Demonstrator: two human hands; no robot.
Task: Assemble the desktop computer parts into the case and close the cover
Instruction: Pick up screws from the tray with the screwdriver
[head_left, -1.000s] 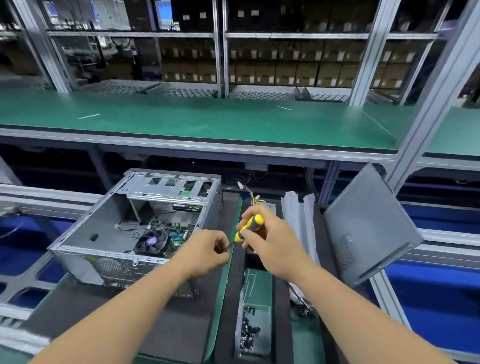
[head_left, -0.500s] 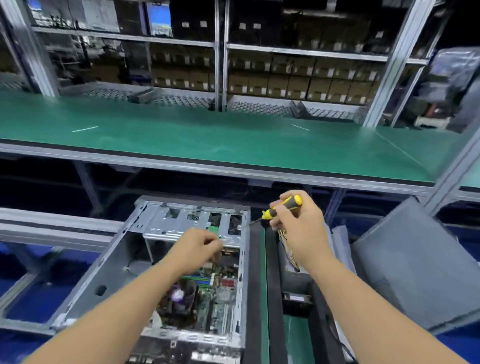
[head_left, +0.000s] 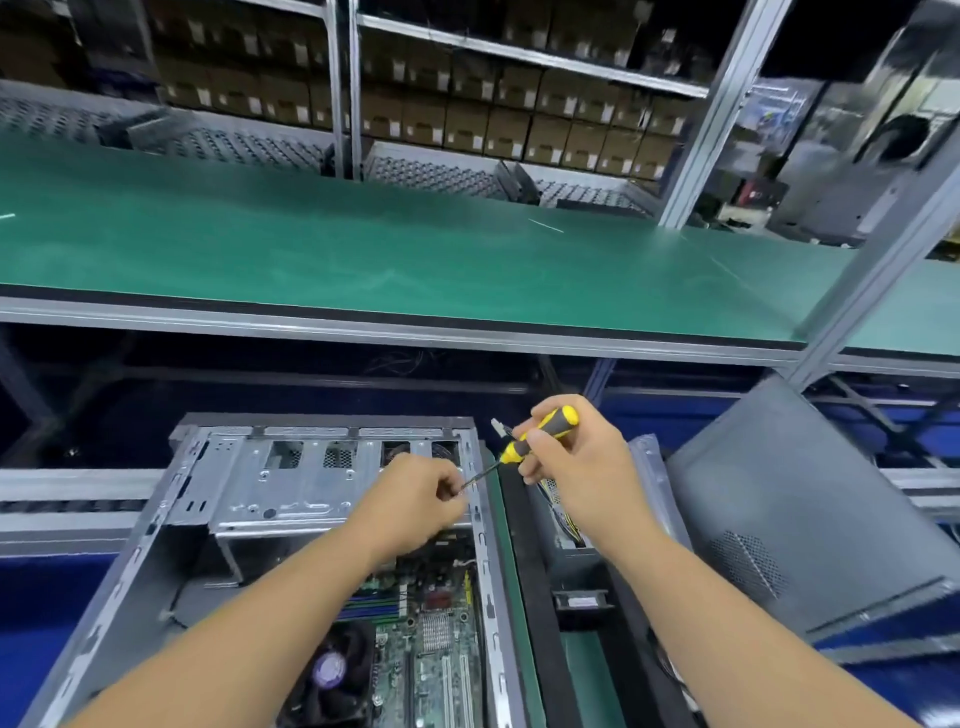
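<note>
1. Yellow-and-black, the screwdriver (head_left: 535, 439) is slanting down to the left, its handle high on the right and its thin metal shaft running toward the tip at the lower left, above the right wall of the open computer case (head_left: 332, 525).
2. Gripping the handle, the right hand (head_left: 576, 462) is curling its fingers and thumb round it; the left hand (head_left: 415, 506) is pinching at the shaft's tip with bunched fingers, though whatever sits between them is too small to make out.
3. Compared with half a second ago, the two hands are now sitting closer together, the left one meeting the tip where it was earlier hanging apart over the case.
4. Lying between the two hands, the tool is bridging them, with the case's motherboard (head_left: 436, 644) and fan (head_left: 332, 670) showing under the left forearm.
5. Leaning at the right, the grey side cover (head_left: 810, 519) is standing well apart from the case, beyond a black foam strip (head_left: 530, 571) on the green table (head_left: 587, 675).
</note>
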